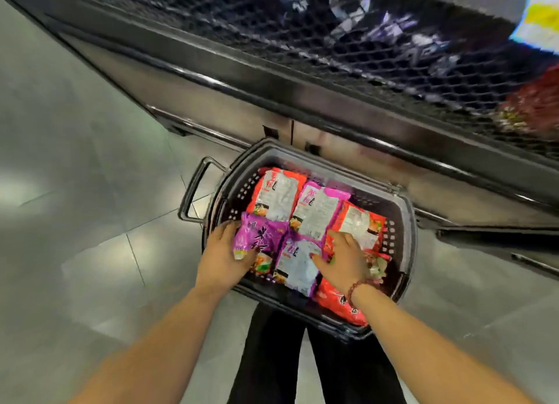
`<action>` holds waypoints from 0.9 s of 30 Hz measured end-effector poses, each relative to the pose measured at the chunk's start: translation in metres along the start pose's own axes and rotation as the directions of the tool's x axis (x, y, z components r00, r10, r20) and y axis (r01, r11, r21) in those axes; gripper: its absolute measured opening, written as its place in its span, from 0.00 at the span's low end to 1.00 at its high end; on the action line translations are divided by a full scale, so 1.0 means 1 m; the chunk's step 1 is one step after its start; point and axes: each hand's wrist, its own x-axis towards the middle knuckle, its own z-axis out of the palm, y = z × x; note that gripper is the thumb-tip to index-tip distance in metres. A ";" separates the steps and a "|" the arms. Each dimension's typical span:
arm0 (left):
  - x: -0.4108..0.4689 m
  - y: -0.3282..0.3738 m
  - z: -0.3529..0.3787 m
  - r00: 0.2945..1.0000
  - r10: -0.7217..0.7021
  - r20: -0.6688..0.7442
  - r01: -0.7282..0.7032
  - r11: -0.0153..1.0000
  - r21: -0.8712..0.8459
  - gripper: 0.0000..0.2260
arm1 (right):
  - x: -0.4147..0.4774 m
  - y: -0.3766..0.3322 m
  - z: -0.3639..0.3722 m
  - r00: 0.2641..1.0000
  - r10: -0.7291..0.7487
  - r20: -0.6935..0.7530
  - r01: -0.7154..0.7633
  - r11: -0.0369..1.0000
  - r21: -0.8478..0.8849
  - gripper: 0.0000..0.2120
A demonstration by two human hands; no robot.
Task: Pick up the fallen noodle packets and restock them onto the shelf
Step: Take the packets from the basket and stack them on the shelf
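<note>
1. Starting at the basket's (405, 222) left edge, my left hand (222, 252) has its grip closed round the end of a purple packet (257, 237), thumb over the top. The packet lies tilted on its neighbours. It looks slick and puffy, so I judge a one-ended hold could let it sag and slip back in.
2. At the near middle lies a purple-and-white packet (298, 264), overlapped by others. Lifting the gripped one could drag it along.
3. Toward the right edge, my right hand (344, 258) lies flat with fingers spread across the packets, its grip open and holding nothing. Pressing hard there might crush noodles.
4. A red packet (338, 307) sits at the near right corner, riding up toward the rim. A nudge from my wrist could tip it onto the floor (75, 192).
5. For room, bare floor opens left of the basket's handle (193, 189). The mesh shelf (302, 40) overhangs the far edge, so I'd raise packets toward me first.
</note>
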 end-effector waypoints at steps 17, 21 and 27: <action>0.066 -0.059 0.092 0.933 -0.328 0.147 0.355 0.906 -0.229 0.36 | 0.064 0.049 0.149 0.810 0.514 0.282 -0.543 0.476 0.692 0.43; 0.065 -0.061 0.097 0.942 -0.314 0.118 0.328 0.935 -0.136 0.29 | 0.065 0.045 0.143 0.818 0.514 0.257 -0.509 0.439 0.740 0.33; 0.051 -0.051 0.079 0.946 -0.292 0.142 0.321 0.909 -0.266 0.17 | 0.043 0.035 0.112 0.904 0.362 0.229 -0.372 0.398 0.839 0.13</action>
